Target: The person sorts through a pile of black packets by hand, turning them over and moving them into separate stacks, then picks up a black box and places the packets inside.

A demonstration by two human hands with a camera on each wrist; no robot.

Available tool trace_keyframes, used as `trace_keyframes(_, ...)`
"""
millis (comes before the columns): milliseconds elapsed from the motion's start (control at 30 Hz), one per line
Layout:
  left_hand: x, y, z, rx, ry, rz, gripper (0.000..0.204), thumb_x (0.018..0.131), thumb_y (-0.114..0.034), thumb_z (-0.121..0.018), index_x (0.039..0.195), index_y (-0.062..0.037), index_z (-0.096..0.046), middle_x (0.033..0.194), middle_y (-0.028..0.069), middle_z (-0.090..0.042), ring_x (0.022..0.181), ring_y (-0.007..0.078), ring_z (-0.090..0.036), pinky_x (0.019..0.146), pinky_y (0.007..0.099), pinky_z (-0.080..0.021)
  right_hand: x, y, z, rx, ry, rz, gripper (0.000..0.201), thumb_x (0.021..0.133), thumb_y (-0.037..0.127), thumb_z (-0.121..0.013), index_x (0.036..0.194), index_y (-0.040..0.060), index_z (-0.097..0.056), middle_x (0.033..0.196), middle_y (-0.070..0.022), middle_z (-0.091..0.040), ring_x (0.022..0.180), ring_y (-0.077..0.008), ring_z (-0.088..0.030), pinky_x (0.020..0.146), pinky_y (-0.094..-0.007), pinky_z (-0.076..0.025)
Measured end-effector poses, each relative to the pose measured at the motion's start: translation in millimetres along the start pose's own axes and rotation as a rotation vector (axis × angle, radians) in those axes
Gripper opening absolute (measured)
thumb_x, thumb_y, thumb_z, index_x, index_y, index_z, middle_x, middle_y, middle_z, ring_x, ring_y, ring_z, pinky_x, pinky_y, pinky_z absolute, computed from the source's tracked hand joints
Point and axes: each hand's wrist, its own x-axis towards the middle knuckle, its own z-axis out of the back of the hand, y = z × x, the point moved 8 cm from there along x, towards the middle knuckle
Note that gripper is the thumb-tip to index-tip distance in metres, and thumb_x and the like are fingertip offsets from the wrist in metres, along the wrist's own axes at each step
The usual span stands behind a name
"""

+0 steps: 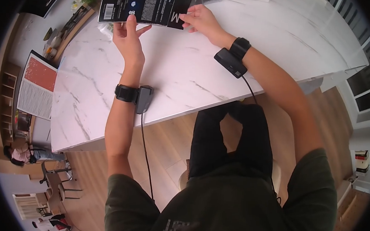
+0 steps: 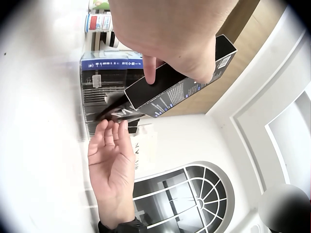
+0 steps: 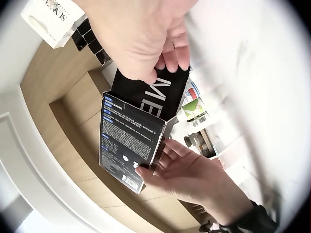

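Note:
My left hand grips a black printed box, thumb on its text-covered face and fingers behind it. A black piece with large white letters sticks partway out of the box's end; the rest of it is hidden inside. My right hand pinches the outer edge of that lettered piece between thumb and fingers. The box is tilted and held over the far side of the table, its barcode end toward the left in the head view.
The white marble-patterned table curves around in front of me. At its back stand a white paper bag and a blue-edged stack. An open book lies to the left. Two other people are in the background.

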Motion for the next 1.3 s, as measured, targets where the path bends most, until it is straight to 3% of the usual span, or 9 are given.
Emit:
trace_keyframes(133,0.4,-2.6,0.3,-0.011,-0.020,0.011,0.015,0.092,-0.017,-0.057,0.088,-0.0042,-0.050,0.084,0.0014,-0.053,0.075,0.0078,-0.052,0.069,0.0359,-0.060,5.6,0.9,5.6,-0.164,-0.081,0.052,0.057,0.081,0.024,-0.071,0.117,-0.0064,-0.038,0.102,-0.0138,-0.057,0.089,-0.0172,-0.058,0.071,-0.0295,-0.051)
trace_keyframes(233,3.4,3.3,8.2,-0.040,-0.034,0.025,0.015,0.092,-0.018,-0.056,0.090,-0.0039,-0.050,0.084,0.0008,-0.053,0.075,0.0071,-0.052,0.070,0.0365,-0.060,5.5,4.3,6.1,0.062,-0.057,0.059,0.058,0.081,0.023,-0.071,0.121,-0.0051,-0.038,0.107,-0.0137,-0.057,0.097,-0.0191,-0.058,0.079,-0.0324,-0.051)
trace_keyframes(333,2.7,-1.0,11.2,-0.050,-0.063,-0.001,0.017,0.093,-0.019,-0.055,0.092,-0.0036,-0.050,0.085,0.0013,-0.055,0.076,0.0077,-0.053,0.070,0.0368,-0.059,8.5,-13.2,8.6,0.265,-0.105,-0.147,0.053,0.081,0.019,-0.070,0.120,-0.0026,-0.041,0.113,-0.0125,-0.057,0.102,-0.0196,-0.058,0.084,-0.0332,-0.050)
trace_keyframes(433,8.0,-0.7,17.6,-0.070,-0.080,-0.014,0.018,0.094,-0.020,-0.054,0.093,-0.0031,-0.049,0.086,0.0026,-0.057,0.075,0.0089,-0.055,0.069,0.0364,-0.059,4.9,-0.3,-2.6,0.398,0.044,-0.107,0.049,0.082,0.016,-0.070,0.120,-0.0006,-0.044,0.116,-0.0110,-0.056,0.105,-0.0194,-0.057,0.087,-0.0342,-0.049)
trace_keyframes(633,8.1,-8.0,18.6,-0.039,-0.088,-0.057,0.019,0.094,-0.020,-0.054,0.093,-0.0027,-0.049,0.088,0.0064,-0.059,0.077,0.0121,-0.060,0.068,0.0359,-0.058,2.4,18.9,-5.5,0.432,0.088,-0.016,0.047,0.082,0.014,-0.069,0.120,0.0001,-0.045,0.115,-0.0110,-0.057,0.105,-0.0194,-0.058,0.085,-0.0361,-0.051)
trace_keyframes(733,10.5,-14.0,24.6,-0.091,-0.119,-0.123,0.024,0.092,-0.018,-0.056,0.106,0.0008,-0.051,0.087,0.0047,-0.056,0.075,0.0106,-0.057,0.062,0.0322,-0.059,9.6,11.2,4.8,0.388,0.047,0.004,0.054,0.080,0.015,-0.071,0.123,-0.0009,-0.042,0.112,-0.0120,-0.057,0.103,-0.0196,-0.058,0.083,-0.0364,-0.051)
trace_keyframes(833,17.9,-20.0,34.0,-0.120,-0.132,-0.178,0.025,0.092,-0.019,-0.057,0.105,0.0006,-0.050,0.087,0.0049,-0.056,0.074,0.0111,-0.057,0.062,0.0325,-0.059,7.6,7.6,25.9,0.291,-0.184,0.010,0.063,0.078,0.016,-0.073,0.127,-0.0027,-0.038,0.110,-0.0131,-0.057,0.099,-0.0200,-0.059,0.081,-0.0356,-0.052)
trace_keyframes(1100,14.5,12.0,44.0,-0.131,-0.181,0.054,0.028,0.093,-0.026,-0.056,0.104,-0.0008,-0.050,0.090,0.0067,-0.059,0.081,0.0152,-0.061,0.065,0.0334,-0.058,14.4,2.5,33.3,0.302,-0.154,-0.048,0.071,0.072,0.012,-0.076,0.129,-0.0032,-0.037,0.109,-0.0138,-0.059,0.095,-0.0205,-0.061,0.081,-0.0333,-0.052)
trace_keyframes(1300,18.4,5.1,44.9,-0.165,-0.164,0.006,0.027,0.093,-0.028,-0.056,0.098,-0.0019,-0.049,0.091,0.0080,-0.061,0.080,0.0154,-0.062,0.062,0.0336,-0.057,19.2,0.7,32.2,0.311,-0.124,-0.080,0.073,0.072,0.010,-0.076,0.131,-0.0027,-0.035,0.109,-0.0147,-0.059,0.097,-0.0214,-0.060,0.085,-0.0349,-0.050)
